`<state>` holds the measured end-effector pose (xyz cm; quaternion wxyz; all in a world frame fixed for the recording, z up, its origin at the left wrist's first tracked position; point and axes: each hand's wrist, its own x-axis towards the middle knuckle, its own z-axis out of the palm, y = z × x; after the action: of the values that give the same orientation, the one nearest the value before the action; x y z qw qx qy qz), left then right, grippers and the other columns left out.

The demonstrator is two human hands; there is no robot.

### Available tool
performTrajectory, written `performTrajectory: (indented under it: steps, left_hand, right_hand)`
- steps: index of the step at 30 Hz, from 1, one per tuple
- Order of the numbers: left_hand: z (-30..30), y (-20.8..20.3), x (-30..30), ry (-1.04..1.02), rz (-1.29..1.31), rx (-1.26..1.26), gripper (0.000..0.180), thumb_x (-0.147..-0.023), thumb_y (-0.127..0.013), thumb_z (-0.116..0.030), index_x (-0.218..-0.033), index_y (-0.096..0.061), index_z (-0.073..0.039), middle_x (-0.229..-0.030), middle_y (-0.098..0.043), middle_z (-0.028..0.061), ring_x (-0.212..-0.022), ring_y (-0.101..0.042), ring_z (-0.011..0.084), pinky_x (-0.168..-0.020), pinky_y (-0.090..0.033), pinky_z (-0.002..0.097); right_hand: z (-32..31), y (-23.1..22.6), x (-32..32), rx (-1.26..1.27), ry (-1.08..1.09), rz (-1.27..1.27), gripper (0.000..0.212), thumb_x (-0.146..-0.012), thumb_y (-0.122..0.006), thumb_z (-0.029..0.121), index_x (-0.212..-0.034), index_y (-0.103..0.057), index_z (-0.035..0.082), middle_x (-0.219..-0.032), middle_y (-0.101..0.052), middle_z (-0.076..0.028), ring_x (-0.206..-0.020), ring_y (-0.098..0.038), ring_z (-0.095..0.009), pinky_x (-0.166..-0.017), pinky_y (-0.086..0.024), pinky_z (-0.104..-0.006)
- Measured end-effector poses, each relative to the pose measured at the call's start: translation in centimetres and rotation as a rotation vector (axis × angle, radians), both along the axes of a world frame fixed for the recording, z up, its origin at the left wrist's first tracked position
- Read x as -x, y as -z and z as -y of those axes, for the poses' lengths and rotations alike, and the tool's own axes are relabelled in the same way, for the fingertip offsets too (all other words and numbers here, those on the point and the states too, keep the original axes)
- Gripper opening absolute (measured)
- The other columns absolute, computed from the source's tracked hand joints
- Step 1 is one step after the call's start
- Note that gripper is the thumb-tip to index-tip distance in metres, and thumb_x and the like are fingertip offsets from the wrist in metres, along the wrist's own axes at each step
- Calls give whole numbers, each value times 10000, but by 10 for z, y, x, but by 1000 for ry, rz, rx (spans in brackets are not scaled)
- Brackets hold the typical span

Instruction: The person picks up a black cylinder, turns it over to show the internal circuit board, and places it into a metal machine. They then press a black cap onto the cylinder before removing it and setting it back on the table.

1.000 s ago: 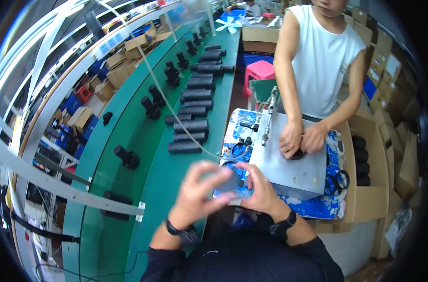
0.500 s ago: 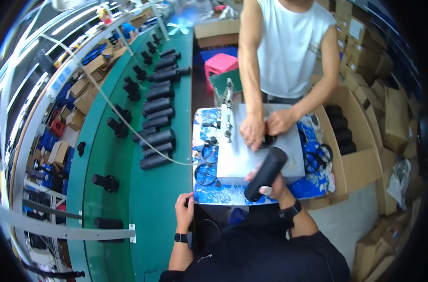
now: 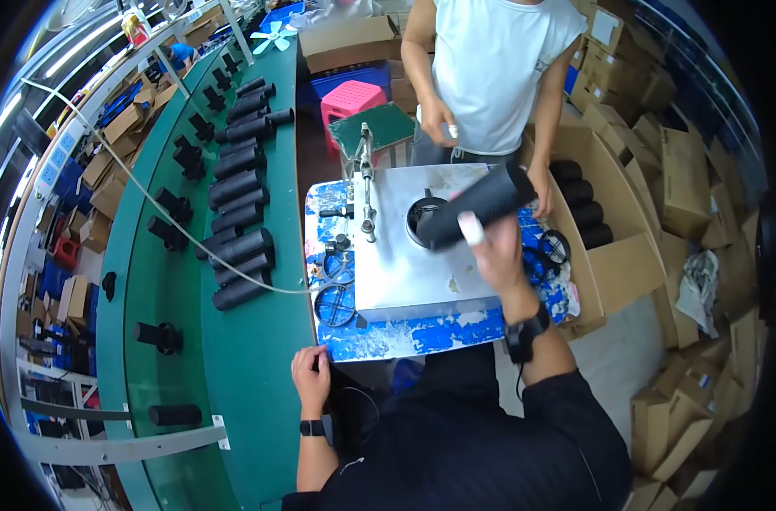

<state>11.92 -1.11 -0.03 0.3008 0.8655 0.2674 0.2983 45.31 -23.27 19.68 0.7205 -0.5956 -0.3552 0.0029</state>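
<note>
My right hand (image 3: 496,251) is wrapped round a thick black cylinder (image 3: 482,207), held tilted above the metal box (image 3: 422,285). A pale covering shows on one of its digits. Under the cylinder's lower end, a round black fixture (image 3: 420,213) sits in the top of the box and is partly hidden. My left hand (image 3: 310,375) rests at the edge of the green bench (image 3: 252,358) with nothing visible in it, its fingers loosely bent and the thumb apart. A toggle clamp (image 3: 367,192) stands at the left side of the box.
Across the blue worn table (image 3: 388,342) stands a person in a white sleeveless top (image 3: 490,81). Black cylinders (image 3: 239,187) lie in a row along the bench. An open carton (image 3: 626,281) at right holds more. Black rings (image 3: 335,305) lie beside the box; a pink stool (image 3: 354,100) stands behind.
My right hand has raised the black cylinder and carried it forward over the metal box. The other person's hands have come off the fixture. My left hand has stayed at the bench edge.
</note>
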Motion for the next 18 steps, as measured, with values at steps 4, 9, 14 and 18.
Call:
performTrajectory:
  steps: [4, 9, 14, 18]
  left_hand:
    - [1, -2, 0, 0, 8, 5, 106, -956, -708, -68, -1037, -775, -64, -1024, -743, 127, -1005, -690, 334, -943, -514, 438]
    - [0, -3, -3, -7, 7, 0, 106, -951, -710, -68, -1036, -772, -67, -1022, -744, 124, -1003, -691, 327, -933, -509, 435]
    - [-2, -1, 0, -4, -7, -7, 104, -947, -713, -69, -1033, -773, -70, -1023, -744, 123, -1001, -691, 326, -923, -508, 435]
    - [-1, -1, -1, -5, 3, -6, 101, -949, -714, -73, -1031, -773, -69, -1021, -745, 122, -1000, -690, 328, -920, -507, 436]
  right_hand:
    - [-13, 18, -57, 366, 187, 93, 570, -976, -826, 260, -1380, -548, -29, -1211, -722, -105, -1046, -713, -191, -944, -580, -354]
    - [-21, 43, -63, 452, 266, 158, 601, -913, -882, 302, -1314, -579, -28, -1156, -730, -133, -1033, -725, -206, -894, -586, -351]
    - [-30, 18, -48, 770, 346, 214, 679, -831, -924, 400, -1251, -607, -30, -1129, -728, -202, -1028, -735, -311, -877, -584, -404]
    - [-32, 32, -57, 812, 345, 346, 742, -785, -938, 459, -1252, -616, -20, -1142, -725, -234, -1040, -727, -385, -893, -580, -442]
